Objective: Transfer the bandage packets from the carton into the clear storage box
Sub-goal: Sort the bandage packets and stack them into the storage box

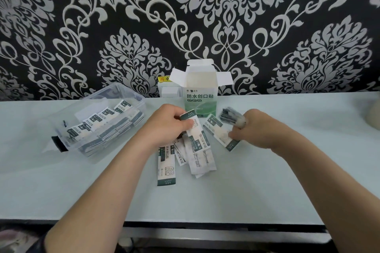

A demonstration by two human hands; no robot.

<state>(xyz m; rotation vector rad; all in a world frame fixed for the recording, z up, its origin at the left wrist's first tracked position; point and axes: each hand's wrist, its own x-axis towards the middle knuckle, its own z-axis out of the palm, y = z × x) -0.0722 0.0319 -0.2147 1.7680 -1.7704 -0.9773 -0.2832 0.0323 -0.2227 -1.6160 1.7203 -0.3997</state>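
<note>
the left hand (164,127) curls round one bandage packet (198,135) above a loose pile of packets (166,162) on the pale table (267,181), and the right hand (259,129) grips a small bundle of packets (230,116) just beside it. the open carton (200,98) stands upright just behind the hands. the clear storage box (131,93) sits to the left, with rows of packets (102,121) inside.

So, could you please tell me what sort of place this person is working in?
Probably a room in a home, not a clinic or warehouse: black damask wallpaper behind a pale table, with a retail bandage carton and a small clear storage box on it.
</note>
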